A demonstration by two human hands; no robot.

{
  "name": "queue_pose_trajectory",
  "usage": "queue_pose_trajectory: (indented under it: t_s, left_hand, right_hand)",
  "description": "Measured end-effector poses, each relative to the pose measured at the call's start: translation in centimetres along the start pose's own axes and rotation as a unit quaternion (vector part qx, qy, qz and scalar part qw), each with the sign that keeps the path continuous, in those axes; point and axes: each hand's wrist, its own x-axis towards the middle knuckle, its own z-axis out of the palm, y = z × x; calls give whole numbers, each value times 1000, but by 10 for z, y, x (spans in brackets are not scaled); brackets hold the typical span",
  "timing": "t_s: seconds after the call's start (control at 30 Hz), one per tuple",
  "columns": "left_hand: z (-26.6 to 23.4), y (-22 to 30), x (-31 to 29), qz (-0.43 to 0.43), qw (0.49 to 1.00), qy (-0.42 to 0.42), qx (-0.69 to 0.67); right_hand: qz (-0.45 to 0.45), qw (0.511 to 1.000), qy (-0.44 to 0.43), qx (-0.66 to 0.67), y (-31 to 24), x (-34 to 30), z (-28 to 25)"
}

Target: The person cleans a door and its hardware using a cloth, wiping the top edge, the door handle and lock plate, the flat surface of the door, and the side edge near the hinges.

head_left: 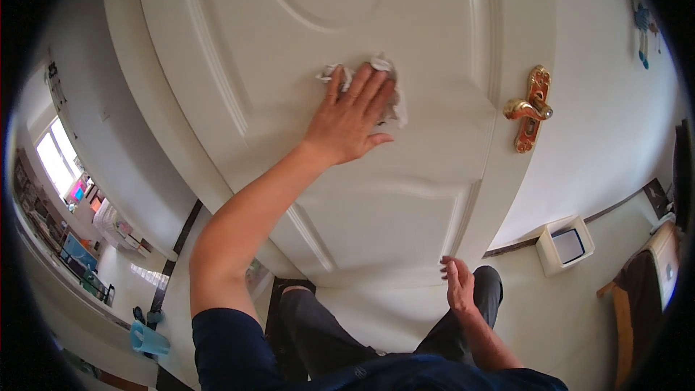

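Observation:
My left hand (353, 114) lies against a white panelled door (427, 166), its fingers pressing a crumpled whitish cloth (393, 110) to the upper panel. Parts of the cloth stick out above and beside the fingers; the rest is hidden under the hand. My right hand (460, 284) hangs low near the door's lower right, in front of my knee. It holds nothing visible, and its fingers are loosely bent and apart. To the right of the left hand, an ornate gold and red-brown door handle (534, 109) is fixed near the door's edge.
A cream square bin (565, 246) stands on the floor by the right wall. Farther right is a wooden-legged piece of furniture (622, 318) with dark fabric. On the left, a light blue bin (150, 338) stands near a doorway to a room with a window (59, 156).

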Motion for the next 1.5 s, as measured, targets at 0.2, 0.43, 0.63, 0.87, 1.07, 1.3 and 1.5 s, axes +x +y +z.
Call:
queue_pose_trajectory:
  t_s: [0.2,0.43,0.63,0.87,1.07,1.3,1.5]
  left_hand:
    - [4,12,24,29,996,58,-64]
    - [10,-28,-17,33,998,44,-23]
    - [5,-78,-99,-43,998,-35,5]
    - [-9,-57,-4,-31,999,16,-27]
    - [-7,-37,56,26,998,54,-32]
    - [-16,-119,-85,-28,995,-92,40]
    - [-20,-149,-136,-56,993,-89,52]
  right_hand:
    - [-400,909,-14,-115,-185,84,56]
    - [-586,782,3,-213,-294,174,127]
    - [-562,800,-3,-211,-235,183,137]
    - [-535,761,57,-364,-186,194,107]
    - [-561,733,67,-378,-168,207,106]
    - [-583,715,48,-383,-154,218,87]
    - [-603,702,79,-370,-153,220,100]
